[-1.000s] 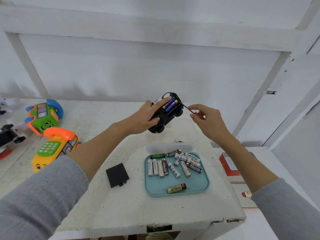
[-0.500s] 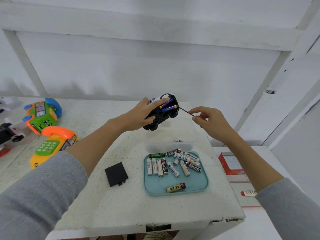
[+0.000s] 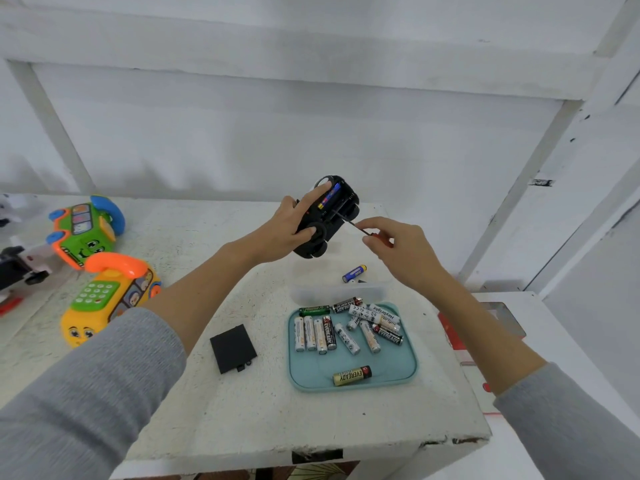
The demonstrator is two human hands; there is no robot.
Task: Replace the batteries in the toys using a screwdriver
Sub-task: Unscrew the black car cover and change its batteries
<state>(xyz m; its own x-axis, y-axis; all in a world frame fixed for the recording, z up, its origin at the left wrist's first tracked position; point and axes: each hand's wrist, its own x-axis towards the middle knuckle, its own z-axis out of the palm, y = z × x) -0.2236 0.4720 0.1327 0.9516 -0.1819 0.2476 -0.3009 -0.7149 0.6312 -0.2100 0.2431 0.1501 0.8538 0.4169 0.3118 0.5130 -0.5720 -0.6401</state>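
Note:
My left hand [image 3: 289,227] holds a black toy car [image 3: 325,220] upside down above the table, its battery bay uncovered with one blue battery still in it. My right hand [image 3: 394,247] pinches a small red-handled screwdriver [image 3: 349,221] whose tip reaches into the bay. A loose blue battery [image 3: 354,273] lies in the clear plastic box [image 3: 337,292] below the car. The black battery cover [image 3: 232,348] lies flat on the table. A teal tray [image 3: 408,368] holds several batteries.
A yellow toy phone with an orange handset [image 3: 107,299] and a green toy car phone [image 3: 85,230] lie at the table's left. More toys [image 3: 20,268] sit at the far left edge. A red and white box [image 3: 485,327] lies on the lower surface to the right.
A blue battery has dropped out of the car into the clear box. The car has tilted and the screwdriver tip has gone deeper into the bay.

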